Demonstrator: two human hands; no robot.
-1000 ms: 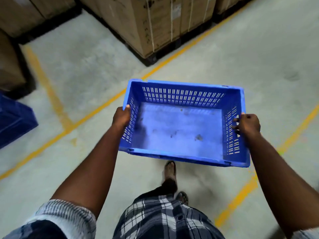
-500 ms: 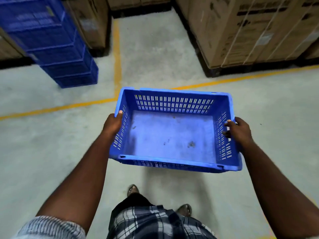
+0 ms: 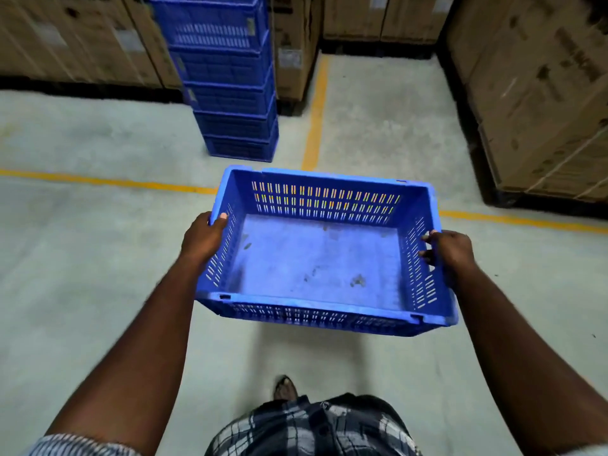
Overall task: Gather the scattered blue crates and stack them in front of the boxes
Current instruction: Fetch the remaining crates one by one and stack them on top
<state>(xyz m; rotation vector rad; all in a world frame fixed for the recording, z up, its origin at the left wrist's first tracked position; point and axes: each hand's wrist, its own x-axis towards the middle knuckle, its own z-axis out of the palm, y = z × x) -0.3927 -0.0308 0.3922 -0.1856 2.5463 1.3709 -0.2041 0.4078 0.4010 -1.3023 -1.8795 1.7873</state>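
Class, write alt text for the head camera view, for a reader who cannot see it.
A person holds a blue crate above a concrete floor, the left hand gripping its left rim and the right hand its right side. Ahead, past a yellow floor line, a stack of blue crates stands in front of cardboard boxes.

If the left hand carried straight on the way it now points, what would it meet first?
Probably the stack of blue crates ahead. The left hand grips the left wall of the carried crate; only floor seems to lie between, though depth is unclear.
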